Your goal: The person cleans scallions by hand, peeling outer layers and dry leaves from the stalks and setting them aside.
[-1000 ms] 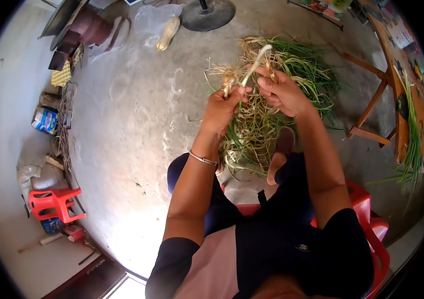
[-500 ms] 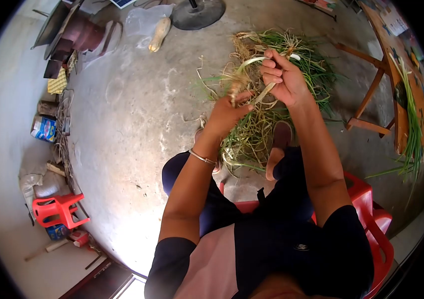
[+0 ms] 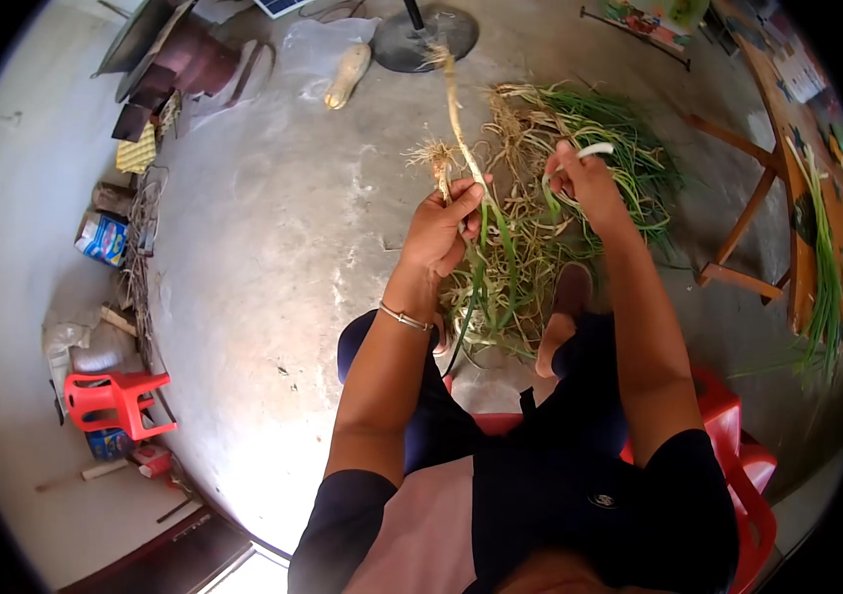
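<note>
My left hand (image 3: 444, 226) is closed around several scallions. One long scallion (image 3: 454, 109) in it points away from me, its roots at the far end, and a shorter root clump (image 3: 434, 158) sticks up beside it. Green leaves hang down below the fingers. To the right, my right hand (image 3: 588, 186) pinches a scallion with a clean white end (image 3: 596, 149) showing past the fingers. Under both hands lies a pile of scallions (image 3: 629, 129), with yellowed leaves and peelings (image 3: 510, 267) nearer my feet.
A wooden table (image 3: 827, 188) on the right carries a bunch of scallions (image 3: 822, 267). A pale gourd (image 3: 348, 75) lies near a round black stand base (image 3: 426, 40). A red plastic chair (image 3: 114, 404) stands by the left wall. I sit on a red chair (image 3: 738, 436).
My hands were close together and have moved apart. The scallions in my left hand now stand roots away from me. The camera view has shifted slightly.
</note>
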A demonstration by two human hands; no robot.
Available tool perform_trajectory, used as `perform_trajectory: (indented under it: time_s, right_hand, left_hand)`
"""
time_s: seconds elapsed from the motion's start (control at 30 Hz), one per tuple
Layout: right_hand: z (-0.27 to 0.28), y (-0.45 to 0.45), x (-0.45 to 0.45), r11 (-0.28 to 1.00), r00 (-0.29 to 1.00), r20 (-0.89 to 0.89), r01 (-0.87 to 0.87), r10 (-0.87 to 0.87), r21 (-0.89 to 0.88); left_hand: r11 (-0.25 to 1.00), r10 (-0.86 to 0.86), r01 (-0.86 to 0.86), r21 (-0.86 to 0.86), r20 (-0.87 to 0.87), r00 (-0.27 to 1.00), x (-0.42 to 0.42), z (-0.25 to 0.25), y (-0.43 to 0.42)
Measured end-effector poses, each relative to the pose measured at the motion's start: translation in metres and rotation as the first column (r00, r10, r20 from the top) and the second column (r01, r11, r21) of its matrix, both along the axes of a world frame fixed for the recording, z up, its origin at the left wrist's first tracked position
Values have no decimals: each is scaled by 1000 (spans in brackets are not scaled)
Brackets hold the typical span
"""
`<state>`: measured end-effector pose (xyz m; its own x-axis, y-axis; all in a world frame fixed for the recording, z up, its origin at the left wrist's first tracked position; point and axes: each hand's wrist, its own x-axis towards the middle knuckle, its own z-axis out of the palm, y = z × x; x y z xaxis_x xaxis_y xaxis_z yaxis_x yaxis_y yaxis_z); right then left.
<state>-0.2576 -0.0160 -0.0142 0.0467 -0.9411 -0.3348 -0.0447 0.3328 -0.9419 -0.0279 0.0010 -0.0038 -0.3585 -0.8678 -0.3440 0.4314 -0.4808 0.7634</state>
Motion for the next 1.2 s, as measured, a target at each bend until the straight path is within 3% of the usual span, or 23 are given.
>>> perform_trajectory:
  time_s: [0.03,0.07,0.13,0.17,0.2,0.27,0.4,0.5,0.63,0.73,0.8,0.83,0.93,1.0,1.2]
  right_hand:
    - [-7,-1,7,992,974,-227,-52,25,-113]
    - [-11,2,12,991,972,-231,-61,33,-116]
    - [-10,12,32,797,911,-390,-136,-133,-589]
    - [-10,13,42,751,951,-257,-41,-173,-660]
    - [-6,12,47,748,950,-258,-44,-173,-662]
    - [4,13,54,822,988,-146,-126,53,-555]
    - [18,28,78,798,952,-302,-220,51,-561]
    - [16,28,84,883,905,-423,-158,-50,-442]
    - [9,26,80,876,921,-376,-98,-100,-472]
    - [-3,20,75,865,950,-295,-60,-104,-498]
    - [-7,18,75,875,996,-88,-22,-24,-483]
    - [-6,19,74,876,996,-88,-23,-22,-481]
    - [1,21,70,907,985,-174,-74,2,-414]
    - [3,17,63,909,975,-190,28,-117,-415]
    - [3,8,43,920,992,-52,84,-112,-382]
  left_hand:
    - [1000,29,-29,12,-25,999,1,-2,-2]
    - [999,38,-38,9,-29,999,0,-4,-2]
    - [993,112,-111,49,-6,994,-2,-5,-1]
    - [992,114,-113,47,-9,993,-3,-5,-1]
    - [993,109,-109,40,-3,994,-3,-5,-2]
    - [994,107,-107,35,4,994,-4,-5,-2]
    - [985,153,-157,68,67,986,-5,-6,1]
    - [985,163,-167,54,64,985,-7,-6,1]
    - [995,42,-52,87,116,992,-3,2,3]
    - [996,74,-77,42,81,994,-8,1,5]
    - [1000,14,-13,-14,101,995,-6,-3,4]
    - [996,-44,53,-68,125,991,-4,-5,4]
    - [997,1,10,-80,140,990,-6,-4,5]
    - [996,-13,29,-89,176,984,-6,-4,5]
    - [995,-46,66,-77,235,971,-6,-2,5]
